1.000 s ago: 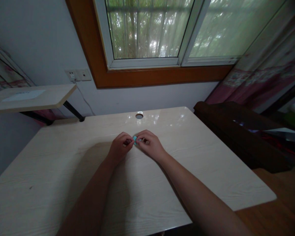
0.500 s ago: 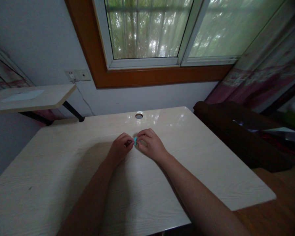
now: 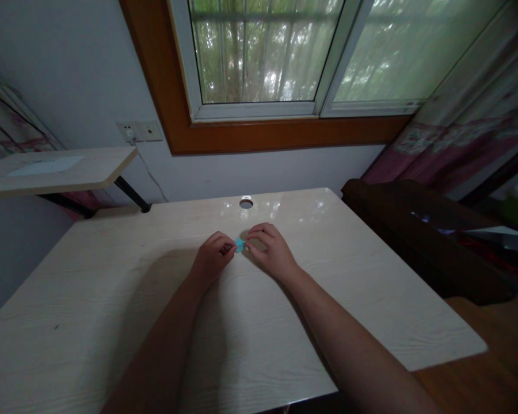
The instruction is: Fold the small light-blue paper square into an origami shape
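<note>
A small light-blue piece (image 3: 240,245), perhaps folded paper, is between my two hands, low over the far half of the desk (image 3: 259,322). Its exact kind is too small to make out. My left hand (image 3: 214,255) pinches its left side between thumb and fingertips, the other fingers curled. On its right side, the thumb and a fingertip of my right hand (image 3: 271,248) close in at the edge, and the hand's other fingers arch above. Part of the piece is hidden by the left fingertips.
A round cable hole (image 3: 246,203) lies beyond my hands near the desk's back edge. A raised shelf (image 3: 107,167) on black legs stands at the left, with a pale sheet (image 3: 47,165) on it. Dark furniture (image 3: 397,230) with items on top adjoins the right side.
My right hand has shifted slightly to the right, away from the left. More of the light-blue piece now shows between them. The left hand keeps its pinch.
</note>
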### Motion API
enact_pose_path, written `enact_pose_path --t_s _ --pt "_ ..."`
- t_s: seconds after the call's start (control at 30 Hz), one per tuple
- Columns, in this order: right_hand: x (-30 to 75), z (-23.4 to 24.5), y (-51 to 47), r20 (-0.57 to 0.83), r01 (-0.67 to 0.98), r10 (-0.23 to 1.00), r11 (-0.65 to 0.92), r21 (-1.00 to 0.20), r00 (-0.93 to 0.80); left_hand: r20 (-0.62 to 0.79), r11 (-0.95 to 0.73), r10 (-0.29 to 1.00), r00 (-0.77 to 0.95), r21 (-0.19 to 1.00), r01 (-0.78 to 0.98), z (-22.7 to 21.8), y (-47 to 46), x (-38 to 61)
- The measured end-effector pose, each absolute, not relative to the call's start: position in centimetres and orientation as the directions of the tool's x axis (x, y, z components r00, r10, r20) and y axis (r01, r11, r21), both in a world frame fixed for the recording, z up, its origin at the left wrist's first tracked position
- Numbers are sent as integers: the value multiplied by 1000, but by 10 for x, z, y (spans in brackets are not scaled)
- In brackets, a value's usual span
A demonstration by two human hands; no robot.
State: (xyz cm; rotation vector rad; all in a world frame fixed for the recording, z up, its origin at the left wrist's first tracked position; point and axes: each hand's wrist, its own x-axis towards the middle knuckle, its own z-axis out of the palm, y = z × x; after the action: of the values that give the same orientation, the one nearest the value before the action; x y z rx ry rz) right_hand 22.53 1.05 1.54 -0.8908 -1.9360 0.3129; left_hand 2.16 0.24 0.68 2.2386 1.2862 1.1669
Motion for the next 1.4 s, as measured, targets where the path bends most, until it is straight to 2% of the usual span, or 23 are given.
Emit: enact_pose_path --t_s 0.5,1.07,1.27,1.4 --pt "220 17 6 629 407 667 744 -530 -400 503 -588 805 314 604 538 9 -1 24" --pt "222 21 5 586 438 731 681 -588 -350 517 -540 827 220 623 566 9 2 23" --pt "222 17 9 595 431 753 653 -623 -281 525 -514 836 160 649 561 14 0 21" --pt "222 16 10 595 418 752 656 -629 -284 551 -550 815 178 642 533 14 0 21"
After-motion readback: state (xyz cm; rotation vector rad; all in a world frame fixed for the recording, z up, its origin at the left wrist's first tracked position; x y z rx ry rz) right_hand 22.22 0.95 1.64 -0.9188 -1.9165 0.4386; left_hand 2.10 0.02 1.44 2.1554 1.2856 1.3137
